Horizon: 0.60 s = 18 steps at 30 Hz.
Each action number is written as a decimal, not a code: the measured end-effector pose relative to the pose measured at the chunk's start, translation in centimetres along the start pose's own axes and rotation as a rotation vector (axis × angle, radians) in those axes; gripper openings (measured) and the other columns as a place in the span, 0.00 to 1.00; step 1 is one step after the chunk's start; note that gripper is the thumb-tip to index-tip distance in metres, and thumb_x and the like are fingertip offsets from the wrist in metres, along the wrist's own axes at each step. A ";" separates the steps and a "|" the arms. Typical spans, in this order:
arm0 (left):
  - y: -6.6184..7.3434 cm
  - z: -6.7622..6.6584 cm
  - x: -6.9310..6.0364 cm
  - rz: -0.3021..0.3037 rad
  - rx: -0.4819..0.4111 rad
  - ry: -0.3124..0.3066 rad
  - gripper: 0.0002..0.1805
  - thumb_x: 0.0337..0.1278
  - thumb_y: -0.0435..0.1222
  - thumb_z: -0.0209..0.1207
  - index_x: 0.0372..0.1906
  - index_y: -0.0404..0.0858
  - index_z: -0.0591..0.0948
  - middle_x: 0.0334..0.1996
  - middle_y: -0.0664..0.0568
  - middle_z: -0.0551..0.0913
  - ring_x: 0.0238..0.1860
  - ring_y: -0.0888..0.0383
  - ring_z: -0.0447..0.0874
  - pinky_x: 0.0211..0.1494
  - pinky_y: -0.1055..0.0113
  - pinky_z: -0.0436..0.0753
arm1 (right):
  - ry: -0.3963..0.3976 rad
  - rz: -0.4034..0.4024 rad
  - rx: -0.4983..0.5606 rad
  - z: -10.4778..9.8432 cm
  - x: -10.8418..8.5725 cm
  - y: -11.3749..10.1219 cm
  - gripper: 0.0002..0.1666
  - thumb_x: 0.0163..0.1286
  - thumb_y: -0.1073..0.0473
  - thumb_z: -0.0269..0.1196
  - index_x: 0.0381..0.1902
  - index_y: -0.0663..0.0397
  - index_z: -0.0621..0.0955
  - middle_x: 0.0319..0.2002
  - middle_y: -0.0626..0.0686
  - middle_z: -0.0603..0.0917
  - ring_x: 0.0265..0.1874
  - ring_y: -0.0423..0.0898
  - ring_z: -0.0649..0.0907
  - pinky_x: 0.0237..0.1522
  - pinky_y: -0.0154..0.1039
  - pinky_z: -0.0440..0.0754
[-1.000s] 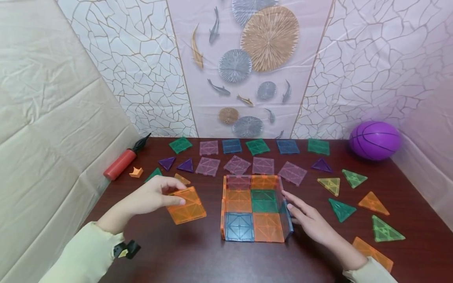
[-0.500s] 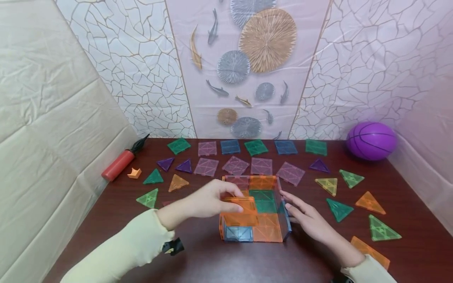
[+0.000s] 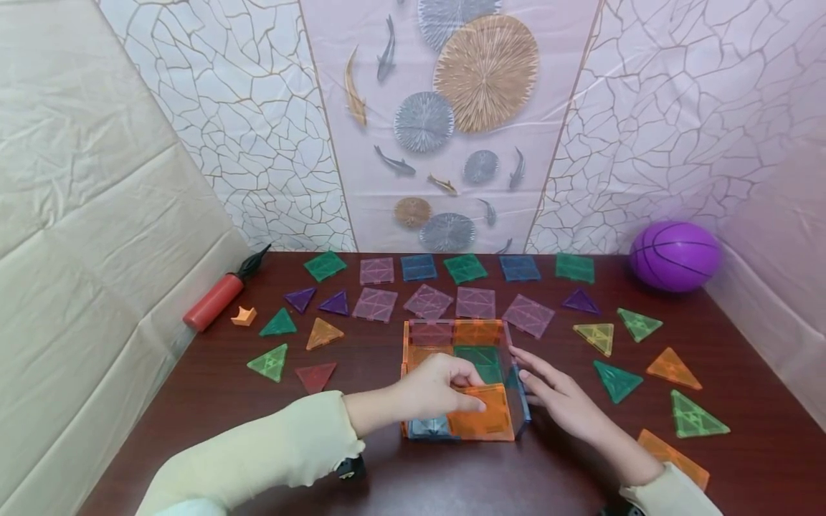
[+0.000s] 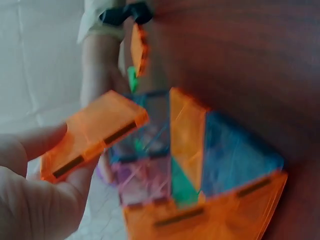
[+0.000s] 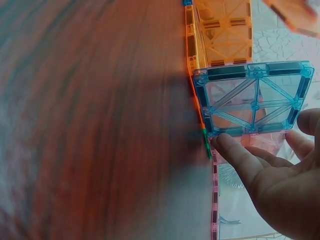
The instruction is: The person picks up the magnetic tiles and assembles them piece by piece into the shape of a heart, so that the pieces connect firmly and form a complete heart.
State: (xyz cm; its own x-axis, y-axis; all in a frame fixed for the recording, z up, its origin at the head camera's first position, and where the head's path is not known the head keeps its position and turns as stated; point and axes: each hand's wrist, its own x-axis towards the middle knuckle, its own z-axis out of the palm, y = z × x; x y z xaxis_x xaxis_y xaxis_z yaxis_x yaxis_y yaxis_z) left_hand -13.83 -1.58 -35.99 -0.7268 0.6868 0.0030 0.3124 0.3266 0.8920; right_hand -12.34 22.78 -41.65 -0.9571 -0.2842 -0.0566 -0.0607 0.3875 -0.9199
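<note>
My left hand pinches an orange square tile between thumb and fingers. It holds the tile tilted over the front right part of a box of see-through tiles. The left wrist view shows that tile raised above the box walls, apart from them. The box has orange, green and blue floor tiles, and walls on the left, back and right. My right hand touches the right wall from outside with extended fingers. In the right wrist view its fingertips meet the edges of a blue wall tile.
Pink, blue and green square tiles lie in rows behind the box. Triangles lie to both sides, including a red one and a teal one. A red pump lies at the left, a purple ball at the back right.
My left hand has carried the orange tile rightward from beside the box to over its front right part. My right hand has stayed at the right wall.
</note>
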 end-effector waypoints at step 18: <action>-0.4 4.0 1.1 -0.155 -0.007 -0.021 0.02 0.48 0.27 0.67 0.28 0.35 0.85 0.10 0.59 0.72 0.13 0.68 0.62 0.18 0.76 0.64 | -0.006 -0.048 0.007 0.1 -0.1 0.3 0.30 0.79 0.52 0.46 0.73 0.58 0.60 0.68 0.72 0.63 0.62 0.67 0.71 0.47 0.44 0.83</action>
State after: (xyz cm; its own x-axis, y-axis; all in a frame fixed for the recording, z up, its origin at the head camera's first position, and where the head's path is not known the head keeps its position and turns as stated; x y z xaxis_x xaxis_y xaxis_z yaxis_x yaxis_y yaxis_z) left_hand -12.31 1.64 -38.18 -0.7528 0.6421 -0.1450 0.1929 0.4258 0.8840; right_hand -12.26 22.83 -41.91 -0.9516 -0.3071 -0.0145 -0.1046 0.3676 -0.9241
